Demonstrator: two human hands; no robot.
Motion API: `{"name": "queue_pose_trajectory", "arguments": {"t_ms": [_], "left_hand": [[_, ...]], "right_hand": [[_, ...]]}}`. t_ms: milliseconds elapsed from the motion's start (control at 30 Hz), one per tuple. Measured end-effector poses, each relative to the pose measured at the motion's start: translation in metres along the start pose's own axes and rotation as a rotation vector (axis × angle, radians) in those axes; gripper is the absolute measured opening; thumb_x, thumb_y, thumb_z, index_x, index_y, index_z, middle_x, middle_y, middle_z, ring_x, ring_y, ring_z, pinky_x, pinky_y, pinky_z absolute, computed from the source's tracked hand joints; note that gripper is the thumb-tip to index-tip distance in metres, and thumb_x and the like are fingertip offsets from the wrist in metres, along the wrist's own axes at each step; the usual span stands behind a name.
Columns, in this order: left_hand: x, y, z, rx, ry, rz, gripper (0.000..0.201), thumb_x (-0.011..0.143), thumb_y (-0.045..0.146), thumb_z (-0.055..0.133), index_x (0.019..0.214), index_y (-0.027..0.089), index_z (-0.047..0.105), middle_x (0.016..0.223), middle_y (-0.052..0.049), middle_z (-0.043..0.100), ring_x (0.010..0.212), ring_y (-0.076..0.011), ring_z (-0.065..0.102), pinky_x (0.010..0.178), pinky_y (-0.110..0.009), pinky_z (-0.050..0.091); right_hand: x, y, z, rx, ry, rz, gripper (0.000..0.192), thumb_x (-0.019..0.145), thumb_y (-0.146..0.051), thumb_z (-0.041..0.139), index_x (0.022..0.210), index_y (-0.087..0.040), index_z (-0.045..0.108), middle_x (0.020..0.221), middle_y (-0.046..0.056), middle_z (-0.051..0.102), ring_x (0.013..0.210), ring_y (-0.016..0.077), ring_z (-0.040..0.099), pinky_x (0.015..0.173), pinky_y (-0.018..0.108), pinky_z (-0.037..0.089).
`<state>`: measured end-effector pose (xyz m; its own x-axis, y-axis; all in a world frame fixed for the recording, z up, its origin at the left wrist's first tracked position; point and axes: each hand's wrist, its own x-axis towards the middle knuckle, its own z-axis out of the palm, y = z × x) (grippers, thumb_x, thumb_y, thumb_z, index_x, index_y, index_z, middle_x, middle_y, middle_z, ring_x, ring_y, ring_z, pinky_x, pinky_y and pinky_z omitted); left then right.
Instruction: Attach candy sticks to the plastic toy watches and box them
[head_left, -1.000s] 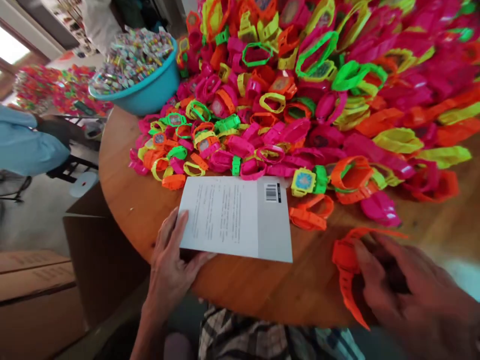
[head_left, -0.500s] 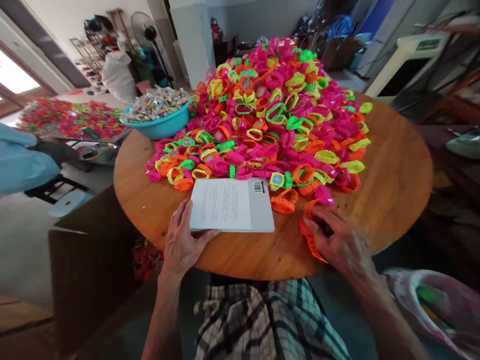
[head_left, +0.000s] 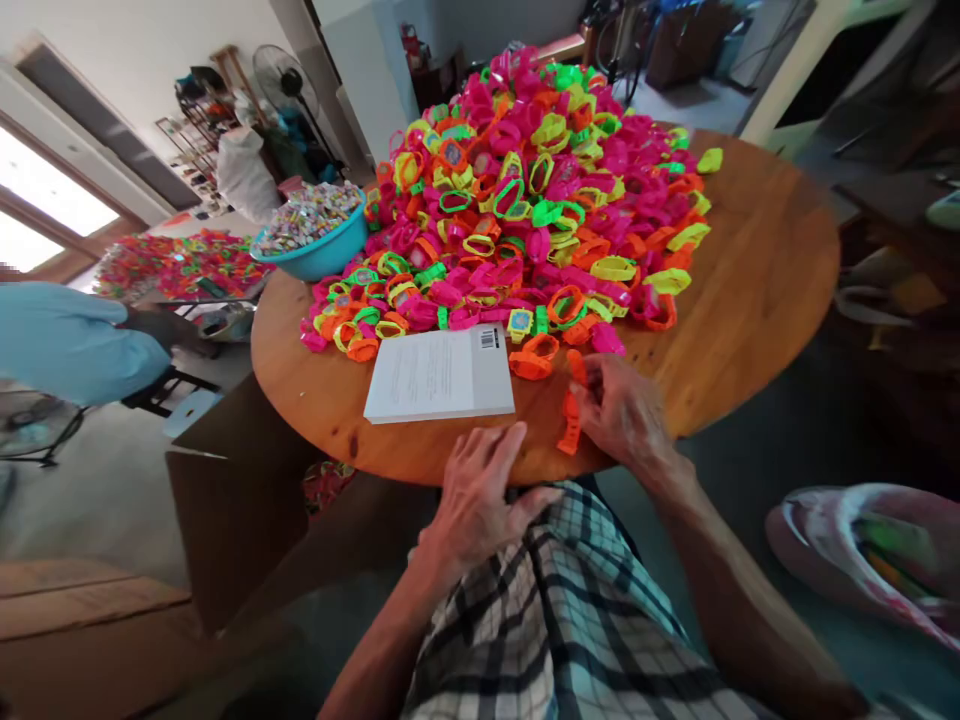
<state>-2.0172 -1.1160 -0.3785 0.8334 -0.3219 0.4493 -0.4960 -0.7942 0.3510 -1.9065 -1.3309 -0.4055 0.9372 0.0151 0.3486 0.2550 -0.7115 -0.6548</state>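
Note:
At the table's near edge, my right hand is closed on an orange toy watch, its strap hanging straight down toward the wood. My left hand is empty, fingers stretched, just in front of the table edge and above my lap. Beyond it a white book lies flat, barcode at its upper right. Another orange toy watch, strap looped, rests between the book and my right hand. Behind them rises a large heap of toy watches in pink, yellow, green and orange.
A blue basin full of small wrapped pieces stands left of the heap on the round wooden table. An open cardboard box is below at left, a lined bin at right. A person in blue sits at far left.
My left hand has let go of the book and moved right, toward my right hand. The orange toy watch has turned more upright in my right hand. The view has shifted.

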Motion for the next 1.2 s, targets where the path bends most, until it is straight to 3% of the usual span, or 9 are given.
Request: {"name": "queue_pose_trajectory", "arguments": {"t_ms": [67, 233, 433, 500, 633, 767, 900, 1067, 1200], "left_hand": [[0.011, 0.008, 0.015, -0.019, -0.043, -0.027, 0.061, 0.09, 0.046, 0.076, 0.14, 0.014, 0.06, 0.118, -0.017, 0.073, 0.107, -0.0331, 0.067, 0.094, -0.051, 0.058], [0.023, 0.001, 0.03, -0.284, 0.172, -0.063, 0.02, 0.098, 0.028, 0.068, 0.114, 0.016, 0.072, 0.09, -0.009, 0.075, 0.082, -0.02, 0.069, 0.077, -0.034, 0.059], [0.013, -0.007, 0.026, -0.623, 0.363, -0.195, 0.043, 0.085, 0.022, 0.084, 0.125, 0.017, 0.069, 0.094, -0.006, 0.076, 0.076, -0.014, 0.072, 0.074, -0.024, 0.06], [0.01, -0.007, 0.024, -0.643, 0.358, -0.197, 0.032, 0.085, 0.019, 0.083, 0.115, 0.017, 0.073, 0.09, -0.005, 0.076, 0.075, -0.0131, 0.07, 0.073, -0.022, 0.059], [0.01, -0.001, 0.02, -0.703, 0.384, -0.275, 0.012, 0.091, 0.017, 0.075, 0.103, 0.016, 0.076, 0.091, -0.006, 0.076, 0.076, -0.013, 0.07, 0.071, -0.021, 0.056], [0.012, 0.001, 0.014, -0.806, 0.421, -0.438, 0.014, 0.095, 0.026, 0.073, 0.102, 0.015, 0.079, 0.093, -0.007, 0.078, 0.078, -0.0141, 0.072, 0.074, -0.023, 0.058], [0.015, -0.008, 0.006, -1.061, 0.457, -0.61, 0.022, 0.095, 0.035, 0.074, 0.096, 0.014, 0.078, 0.087, -0.008, 0.079, 0.063, -0.0125, 0.071, 0.063, -0.023, 0.059], [0.02, -0.023, -0.005, -1.33, 0.453, -0.737, 0.03, 0.084, 0.039, 0.084, 0.083, 0.011, 0.073, 0.088, -0.01, 0.079, 0.05, -0.0116, 0.067, 0.047, -0.023, 0.057], [0.018, -0.032, -0.01, -1.387, 0.497, -0.754, 0.026, 0.084, 0.035, 0.085, 0.09, 0.012, 0.078, 0.088, -0.01, 0.08, 0.056, -0.0139, 0.071, 0.047, -0.023, 0.059]], "right_hand": [[-0.005, -0.004, 0.0, 0.134, 0.064, 0.054, 0.024, 0.085, -0.041, 0.059, 0.1, -0.022, 0.062, 0.086, 0.01, 0.07, 0.073, 0.0268, 0.065, 0.069, 0.043, 0.052], [-0.024, -0.029, 0.001, 0.457, 0.205, 0.228, 0.027, 0.081, -0.042, 0.07, 0.096, -0.022, 0.061, 0.082, 0.004, 0.067, 0.065, 0.0187, 0.062, 0.063, 0.035, 0.055], [-0.033, -0.057, 0.01, 0.765, 0.242, 0.439, 0.031, 0.078, -0.039, 0.076, 0.097, -0.021, 0.061, 0.086, 0.003, 0.068, 0.063, 0.0171, 0.065, 0.055, 0.03, 0.057], [-0.034, -0.062, 0.012, 0.816, 0.232, 0.467, 0.033, 0.078, -0.041, 0.077, 0.098, -0.02, 0.06, 0.087, 0.003, 0.069, 0.061, 0.017, 0.065, 0.052, 0.03, 0.056], [-0.038, -0.068, 0.015, 0.843, 0.184, 0.409, 0.035, 0.082, -0.044, 0.075, 0.101, -0.02, 0.06, 0.096, 0.006, 0.072, 0.061, 0.0163, 0.066, 0.054, 0.03, 0.057], [-0.046, -0.071, 0.014, 0.629, 0.06, 0.249, 0.033, 0.093, -0.044, 0.067, 0.113, -0.018, 0.067, 0.097, 0.008, 0.075, 0.059, 0.0147, 0.061, 0.059, 0.031, 0.056], [-0.054, -0.076, 0.007, 0.608, -0.005, 0.117, 0.041, 0.102, -0.044, 0.058, 0.134, -0.021, 0.069, 0.117, 0.01, 0.076, 0.079, 0.0185, 0.069, 0.076, 0.034, 0.059], [-0.047, -0.081, 0.004, 0.912, -0.126, 0.255, 0.03, 0.1, -0.049, 0.064, 0.111, -0.027, 0.082, 0.084, 0.0, 0.075, 0.059, 0.0113, 0.06, 0.065, 0.028, 0.054], [-0.036, -0.086, 0.011, 1.224, -0.332, 0.411, 0.027, 0.092, -0.05, 0.075, 0.094, -0.024, 0.083, 0.084, 0.001, 0.071, 0.051, 0.0079, 0.049, 0.05, 0.026, 0.043]]}}
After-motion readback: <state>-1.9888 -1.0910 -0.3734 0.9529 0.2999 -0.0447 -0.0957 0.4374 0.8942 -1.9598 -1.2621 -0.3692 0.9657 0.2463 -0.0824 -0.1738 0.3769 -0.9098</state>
